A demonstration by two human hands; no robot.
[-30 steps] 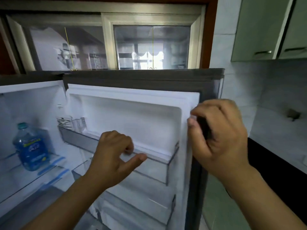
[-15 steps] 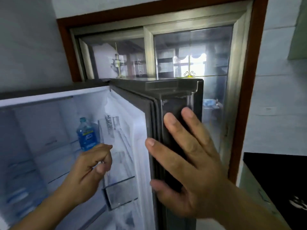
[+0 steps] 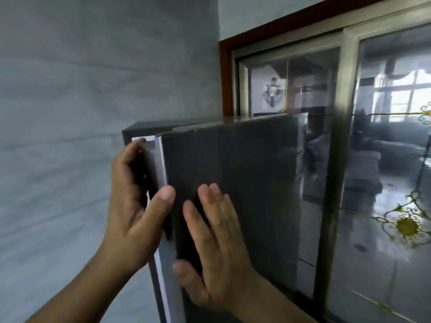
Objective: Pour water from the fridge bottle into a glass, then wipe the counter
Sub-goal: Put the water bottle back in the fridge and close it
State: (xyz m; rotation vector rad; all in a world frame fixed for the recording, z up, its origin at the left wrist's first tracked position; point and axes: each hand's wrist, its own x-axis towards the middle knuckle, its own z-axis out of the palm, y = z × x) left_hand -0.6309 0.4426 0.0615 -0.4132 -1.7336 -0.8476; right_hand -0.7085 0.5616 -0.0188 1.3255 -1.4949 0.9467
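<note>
The dark grey fridge door [image 3: 245,171] fills the middle of the view, with only a narrow white gap left at its left edge. My left hand [image 3: 130,206] grips that edge, thumb on the front and fingers wrapped behind it. My right hand [image 3: 217,248] lies flat on the door's front with straight fingers. The fridge's inside and the water bottle are hidden behind the door. No glass or counter is in view.
A grey tiled wall [image 3: 70,113] runs along the left, close beside the fridge body [image 3: 144,129]. Behind and to the right of the fridge is a sliding glass window [image 3: 384,159] in a brown wooden frame.
The door has swung from wide open to almost closed, hiding the shelves and the blue-labelled bottle. My left hand left the fridge's inside and took the door's edge. My right hand stayed flat on the door.
</note>
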